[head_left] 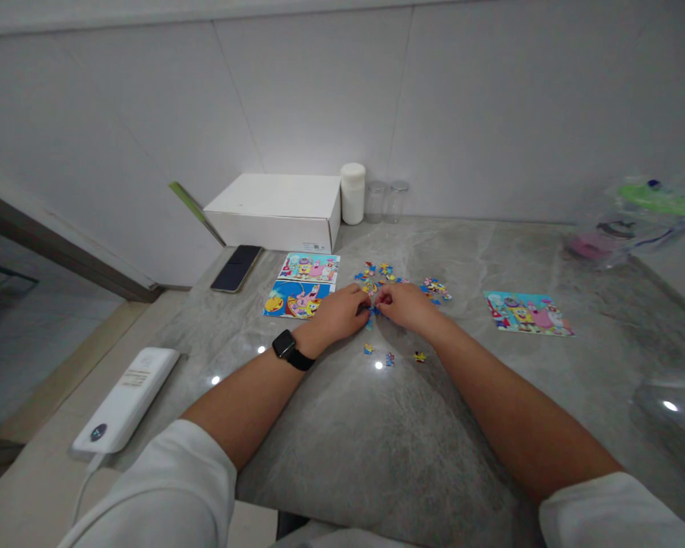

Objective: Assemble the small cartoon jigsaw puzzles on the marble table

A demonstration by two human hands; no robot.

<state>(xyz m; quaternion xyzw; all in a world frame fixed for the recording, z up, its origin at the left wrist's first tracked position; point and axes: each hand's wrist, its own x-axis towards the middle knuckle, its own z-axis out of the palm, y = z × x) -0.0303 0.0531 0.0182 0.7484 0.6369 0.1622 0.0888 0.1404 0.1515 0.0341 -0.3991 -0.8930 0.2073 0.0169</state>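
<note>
My left hand (pixel 345 312), a black watch (pixel 285 346) on its wrist, rests on the counter with fingers curled together; what they hold is hidden. Facing it, my right hand (pixel 404 303) pinches at a small blue puzzle piece (pixel 375 311) between the two hands. Just beyond the fingers lies a loose pile of puzzle pieces (pixel 385 272), with another cluster of pieces (pixel 435 288) right of my right hand. Closer to me, a yellow piece (pixel 420 356), a blue-pink piece (pixel 390 359) and a yellow-blue piece (pixel 368 348) lie separately. Two cartoon picture cards (pixel 300 299) sit left of my left hand.
Another picture card (pixel 530 313) lies to the right. A phone (pixel 237 268), white box (pixel 274 205), white bottle (pixel 352 194) and two clear glasses (pixel 387 202) stand or lie toward the wall. At left is a white power bank (pixel 126 399); at far right, a plastic bag (pixel 633 221).
</note>
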